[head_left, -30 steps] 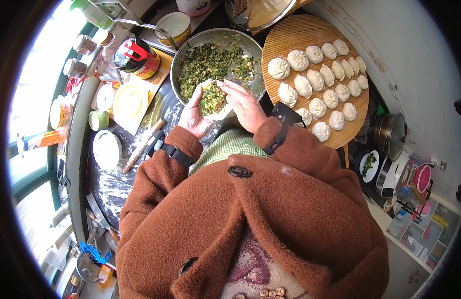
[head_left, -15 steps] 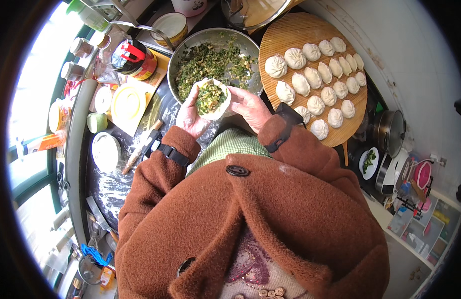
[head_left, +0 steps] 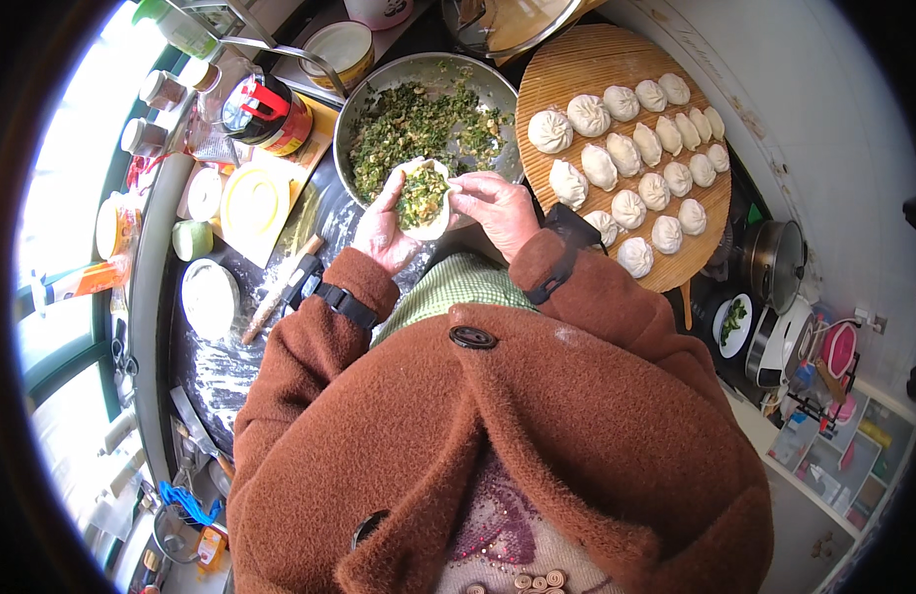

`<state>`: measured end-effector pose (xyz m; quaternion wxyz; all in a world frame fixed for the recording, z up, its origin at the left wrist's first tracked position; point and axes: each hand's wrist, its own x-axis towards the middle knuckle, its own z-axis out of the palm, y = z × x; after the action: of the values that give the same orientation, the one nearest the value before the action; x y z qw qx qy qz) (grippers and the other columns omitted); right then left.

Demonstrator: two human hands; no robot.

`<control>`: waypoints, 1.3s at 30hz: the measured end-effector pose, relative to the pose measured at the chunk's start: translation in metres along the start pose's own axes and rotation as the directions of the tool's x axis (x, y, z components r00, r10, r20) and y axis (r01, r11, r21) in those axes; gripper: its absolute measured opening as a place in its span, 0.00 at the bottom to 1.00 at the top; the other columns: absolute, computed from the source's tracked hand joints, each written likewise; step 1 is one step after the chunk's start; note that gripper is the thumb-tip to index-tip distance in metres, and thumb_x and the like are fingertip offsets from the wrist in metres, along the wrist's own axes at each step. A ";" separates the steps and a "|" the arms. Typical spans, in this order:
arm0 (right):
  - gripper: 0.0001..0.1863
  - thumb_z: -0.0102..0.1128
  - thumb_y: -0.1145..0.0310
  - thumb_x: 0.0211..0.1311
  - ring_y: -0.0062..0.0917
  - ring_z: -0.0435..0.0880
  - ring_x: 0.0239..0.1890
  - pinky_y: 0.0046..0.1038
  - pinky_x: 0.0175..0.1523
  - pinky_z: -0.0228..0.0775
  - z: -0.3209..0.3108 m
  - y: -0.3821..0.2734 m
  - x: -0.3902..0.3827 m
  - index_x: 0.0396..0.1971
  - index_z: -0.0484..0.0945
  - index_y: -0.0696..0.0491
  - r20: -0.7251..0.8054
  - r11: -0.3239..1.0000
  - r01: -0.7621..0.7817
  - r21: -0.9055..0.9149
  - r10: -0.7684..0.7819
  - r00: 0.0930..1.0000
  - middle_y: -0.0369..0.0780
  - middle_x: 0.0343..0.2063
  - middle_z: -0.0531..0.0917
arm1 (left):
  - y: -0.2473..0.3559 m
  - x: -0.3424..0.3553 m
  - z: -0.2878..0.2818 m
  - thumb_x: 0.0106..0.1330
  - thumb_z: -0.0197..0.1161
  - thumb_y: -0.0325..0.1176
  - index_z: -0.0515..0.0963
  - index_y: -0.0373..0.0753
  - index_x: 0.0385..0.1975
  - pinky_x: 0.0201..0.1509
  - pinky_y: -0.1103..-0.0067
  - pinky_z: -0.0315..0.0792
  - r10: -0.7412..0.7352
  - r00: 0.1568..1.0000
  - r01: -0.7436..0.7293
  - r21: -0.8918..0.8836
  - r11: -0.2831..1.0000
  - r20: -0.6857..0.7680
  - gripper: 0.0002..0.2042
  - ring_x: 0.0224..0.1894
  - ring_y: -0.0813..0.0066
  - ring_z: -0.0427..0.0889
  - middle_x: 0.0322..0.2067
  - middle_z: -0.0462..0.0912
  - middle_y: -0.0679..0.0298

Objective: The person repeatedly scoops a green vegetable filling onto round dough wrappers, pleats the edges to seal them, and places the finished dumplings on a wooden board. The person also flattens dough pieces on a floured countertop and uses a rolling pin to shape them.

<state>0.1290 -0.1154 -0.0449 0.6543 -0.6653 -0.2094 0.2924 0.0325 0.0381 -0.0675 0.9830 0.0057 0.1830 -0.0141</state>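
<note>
A round dough wrapper (head_left: 433,230) heaped with green chopped filling (head_left: 419,195) rests in my left hand (head_left: 385,230), whose fingers curl around its underside and left edge. With thumb and fingers, my right hand (head_left: 498,210) pinches the wrapper's right rim. Just beyond both hands is a wide metal bowl (head_left: 514,119) of the same green filling. To the right, a round wooden board (head_left: 567,69) carries several rows of shaped buns, some round and pleated (head_left: 550,132), others long and folded (head_left: 623,153).
A floured rolling pin (head_left: 280,292) lies on the dark counter at left, beside a white dish of flour (head_left: 210,299). Jars and a red-handled dark container (head_left: 265,111) stand farther left. A pot (head_left: 778,265) and a plate of greens (head_left: 732,325) sit at the right.
My right fingers have closed into a tighter pinch on the wrapper's right rim. The filled wrapper looks narrower, its right edge drawn inward. My left hand has barely shifted.
</note>
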 end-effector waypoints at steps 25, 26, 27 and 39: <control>0.17 0.62 0.81 0.55 0.22 0.81 0.40 0.22 0.47 0.74 -0.005 -0.013 0.005 0.46 0.74 0.66 0.119 0.846 -0.373 0.381 0.355 0.927 0.42 0.38 0.81 | 0.004 -0.002 0.009 0.71 0.48 0.43 0.69 0.42 0.54 0.43 0.63 0.79 -0.030 0.998 0.045 0.306 0.951 -0.052 0.17 0.46 0.64 0.80 0.48 0.77 0.58; 0.17 0.62 0.81 0.55 0.22 0.81 0.40 0.22 0.48 0.74 -0.005 -0.013 0.005 0.45 0.74 0.66 0.113 0.840 -0.380 0.388 0.366 0.924 0.42 0.38 0.81 | 0.004 -0.002 0.009 0.71 0.48 0.43 0.69 0.42 0.54 0.43 0.63 0.79 -0.036 0.999 0.047 0.311 0.949 -0.040 0.17 0.46 0.64 0.80 0.48 0.77 0.58; 0.16 0.62 0.81 0.55 0.22 0.81 0.40 0.22 0.47 0.74 -0.005 -0.013 0.005 0.44 0.75 0.66 0.118 0.838 -0.384 0.387 0.368 0.922 0.42 0.38 0.81 | 0.004 -0.002 0.010 0.71 0.48 0.44 0.69 0.42 0.54 0.43 0.63 0.79 -0.038 0.998 0.055 0.319 0.946 -0.060 0.17 0.46 0.64 0.80 0.48 0.77 0.58; 0.05 0.64 0.75 0.54 0.18 0.80 0.31 0.22 0.36 0.72 -0.004 -0.017 0.000 0.31 0.82 0.58 -0.128 0.985 -0.161 -0.064 0.152 0.980 0.36 0.29 0.82 | 0.002 -0.004 0.022 0.69 0.54 0.37 0.68 0.43 0.56 0.43 0.60 0.79 -0.039 0.996 0.066 0.396 0.916 -0.075 0.17 0.47 0.68 0.79 0.48 0.76 0.60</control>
<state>0.1335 -0.1174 -0.0278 0.6157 -0.7201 -0.1264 0.2939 0.0366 0.0402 -0.0455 0.9540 0.2012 0.2086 -0.0772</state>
